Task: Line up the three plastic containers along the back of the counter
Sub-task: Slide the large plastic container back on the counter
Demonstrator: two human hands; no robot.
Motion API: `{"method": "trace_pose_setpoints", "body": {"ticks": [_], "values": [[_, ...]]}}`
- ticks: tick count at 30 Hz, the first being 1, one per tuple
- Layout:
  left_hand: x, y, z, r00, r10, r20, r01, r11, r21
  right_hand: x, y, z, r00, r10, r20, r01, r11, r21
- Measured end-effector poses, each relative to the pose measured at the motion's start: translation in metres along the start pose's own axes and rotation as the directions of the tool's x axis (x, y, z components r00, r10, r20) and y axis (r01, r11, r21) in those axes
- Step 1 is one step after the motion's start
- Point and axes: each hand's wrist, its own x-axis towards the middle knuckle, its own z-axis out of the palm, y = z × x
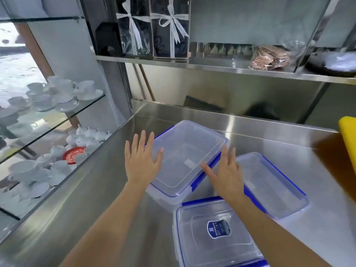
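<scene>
Three clear plastic containers with blue clip lids sit on the steel counter. The largest container lies in the middle, angled. A second container rests to its right. The third container, with a dark blue label, is nearest me. My left hand hovers with fingers spread over the large container's left edge. My right hand is spread above that container's right edge, partly covering the second one. Neither hand grips anything.
A glass cabinet with white cups and saucers runs along the left. A steel shelf above the counter holds ribboned gift boxes and packets. A yellow object stands at the right edge.
</scene>
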Motion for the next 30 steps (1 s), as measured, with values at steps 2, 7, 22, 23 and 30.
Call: {"method": "trace_pose_setpoints", "body": {"ticks": [2, 7, 22, 23, 30], "values": [[0.004, -0.005, 0.002, 0.997, -0.052, 0.052, 0.052, 0.999, 0.004, 0.002, -0.002, 0.006, 0.99, 0.126, 0.069, -0.137, 0.974, 0.18], [0.02, -0.022, 0.011, 0.932, -0.194, 0.308, 0.195, 0.98, 0.027, 0.005, -0.003, 0.02, 0.961, 0.187, 0.205, -0.262, 0.853, 0.451], [0.02, -0.029, -0.004, 0.75, -0.265, 0.606, 0.374, 0.926, -0.057, 0.044, 0.005, 0.011, 0.93, 0.211, 0.302, -0.361, 0.687, 0.631], [0.018, -0.028, -0.003, 0.752, -0.271, 0.601, 0.381, 0.923, -0.061, 0.042, 0.006, 0.01, 0.934, 0.21, 0.289, -0.351, 0.69, 0.633], [0.017, -0.019, -0.007, 0.472, -0.317, 0.823, 0.802, 0.542, -0.251, 0.006, 0.016, 0.017, 0.941, 0.24, 0.236, -0.335, 0.748, 0.573]]}}
